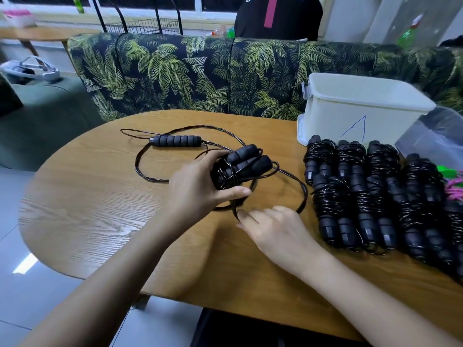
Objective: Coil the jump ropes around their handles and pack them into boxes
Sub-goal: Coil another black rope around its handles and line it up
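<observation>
The left hand (200,184) grips the paired handles (248,161); just below, the right hand (278,231) pinches their loose cord (306,194).

My right hand (275,229) fingertips blurred, can't tell if they pinch the rope (305,194). Left hand (198,186) fingers hidden behind handles (245,161). Coiled ropes (370,191) cut off at right edge, pink rope (454,190) barely in. Person (278,18) behind sofa (162,71) cut at top

Black jump ropes (370,194), wood-grain table (100,209), green palm-print sofa (175,71), white box (360,108)
</observation>
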`<state>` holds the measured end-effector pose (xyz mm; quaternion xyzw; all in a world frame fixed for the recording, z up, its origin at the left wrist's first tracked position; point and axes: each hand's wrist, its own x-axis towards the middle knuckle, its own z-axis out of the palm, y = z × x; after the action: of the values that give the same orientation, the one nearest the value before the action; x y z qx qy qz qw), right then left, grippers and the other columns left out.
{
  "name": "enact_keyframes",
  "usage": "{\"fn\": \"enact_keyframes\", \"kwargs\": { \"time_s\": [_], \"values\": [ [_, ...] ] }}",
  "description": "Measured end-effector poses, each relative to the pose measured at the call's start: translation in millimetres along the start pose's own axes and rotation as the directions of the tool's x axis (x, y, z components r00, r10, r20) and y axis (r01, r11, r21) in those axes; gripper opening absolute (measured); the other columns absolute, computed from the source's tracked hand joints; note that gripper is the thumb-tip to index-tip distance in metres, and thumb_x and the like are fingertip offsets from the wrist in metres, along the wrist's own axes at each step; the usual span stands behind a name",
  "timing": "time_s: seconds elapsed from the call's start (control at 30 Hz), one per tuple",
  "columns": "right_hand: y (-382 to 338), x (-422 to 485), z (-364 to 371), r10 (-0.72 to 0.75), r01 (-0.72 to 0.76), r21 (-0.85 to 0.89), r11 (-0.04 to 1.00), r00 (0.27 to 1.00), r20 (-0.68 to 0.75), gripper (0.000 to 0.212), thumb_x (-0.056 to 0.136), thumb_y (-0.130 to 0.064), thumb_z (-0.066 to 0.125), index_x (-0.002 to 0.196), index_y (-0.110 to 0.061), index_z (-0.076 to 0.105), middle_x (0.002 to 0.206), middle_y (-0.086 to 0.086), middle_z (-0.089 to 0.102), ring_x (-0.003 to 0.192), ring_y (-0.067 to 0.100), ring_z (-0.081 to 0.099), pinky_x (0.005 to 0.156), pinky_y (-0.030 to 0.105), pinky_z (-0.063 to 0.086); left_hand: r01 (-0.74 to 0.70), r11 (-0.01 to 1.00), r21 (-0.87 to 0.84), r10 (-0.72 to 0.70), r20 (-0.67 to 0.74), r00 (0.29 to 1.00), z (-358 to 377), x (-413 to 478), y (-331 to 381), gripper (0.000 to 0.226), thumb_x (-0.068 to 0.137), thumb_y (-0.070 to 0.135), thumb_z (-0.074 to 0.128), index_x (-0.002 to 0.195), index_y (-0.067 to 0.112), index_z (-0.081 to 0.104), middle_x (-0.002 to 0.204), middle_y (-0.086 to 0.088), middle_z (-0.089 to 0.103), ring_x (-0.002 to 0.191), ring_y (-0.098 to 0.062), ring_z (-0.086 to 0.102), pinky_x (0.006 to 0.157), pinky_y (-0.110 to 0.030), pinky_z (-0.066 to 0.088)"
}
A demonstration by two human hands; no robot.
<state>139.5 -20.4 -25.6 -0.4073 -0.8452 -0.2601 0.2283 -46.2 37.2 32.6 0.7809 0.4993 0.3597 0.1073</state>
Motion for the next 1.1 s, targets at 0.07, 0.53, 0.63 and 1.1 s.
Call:
{"fn": "enact_keyframes", "kwargs": {
  "time_s": [0.07,0.53,0.63,1.1],
  "values": [
    [3.5,0.5,2.4,0.001,-0.001,0.012,1.000,1.000,0.015,0.031,0.098,-0.026,0.049,0.106,-0.007,0.071,0.073,0.000,0.065,0.057,0.018,0.064,0.049,0.031,0.046,0.008,1.000,-0.008,-0.008,-0.017,1.000,1.1,1.5,-2.2,0.077,0.060,0.081,0.058,0.122,0.035,0.056,0.094,0.015,0.069,0.091,-0.011,0.067,0.071,-0.037,0.054],
    [79.2,-5.2,-31.2,-0.058,0.050,0.168,0.985,0.997,0.044,0.049,0.106,-0.043,0.034,0.068,-0.016,0.048,0.060,-0.006,0.045,0.059,0.016,0.043,0.048,0.024,0.032,-0.027,0.973,-0.229,-0.001,-0.122,0.993,-21.9,9.0,-54.5,0.059,0.069,0.060,0.070,0.122,0.038,0.059,0.099,0.025,0.067,0.091,-0.001,0.064,0.085,-0.038,0.055],
    [90.9,-8.6,-34.5,-0.004,-0.020,0.265,0.964,0.996,0.088,0.050,0.105,-0.048,0.035,0.073,-0.019,0.059,0.062,-0.008,0.051,0.061,0.012,0.048,0.045,0.031,0.043,-0.076,0.968,-0.237,0.038,-0.159,0.986,-28.4,7.3,-56.5,0.047,0.069,0.056,0.069,0.114,0.057,0.052,0.102,0.037,0.062,0.091,0.010,0.059,0.086,-0.022,0.050],
    [122.3,29.1,-35.2,0.423,-0.561,0.531,0.635,0.828,0.369,0.025,0.090,-0.036,0.067,0.067,-0.045,0.064,0.077,-0.001,0.057,0.072,0.018,0.052,0.071,0.037,0.041,-0.304,0.918,-0.256,0.304,-0.038,0.952,-33.2,-4.3,-53.7,0.064,0.072,0.045,0.075,0.129,0.023,0.057,0.120,0.005,0.065,0.113,-0.017,0.063,0.095,-0.048,0.051]
  ]
}}
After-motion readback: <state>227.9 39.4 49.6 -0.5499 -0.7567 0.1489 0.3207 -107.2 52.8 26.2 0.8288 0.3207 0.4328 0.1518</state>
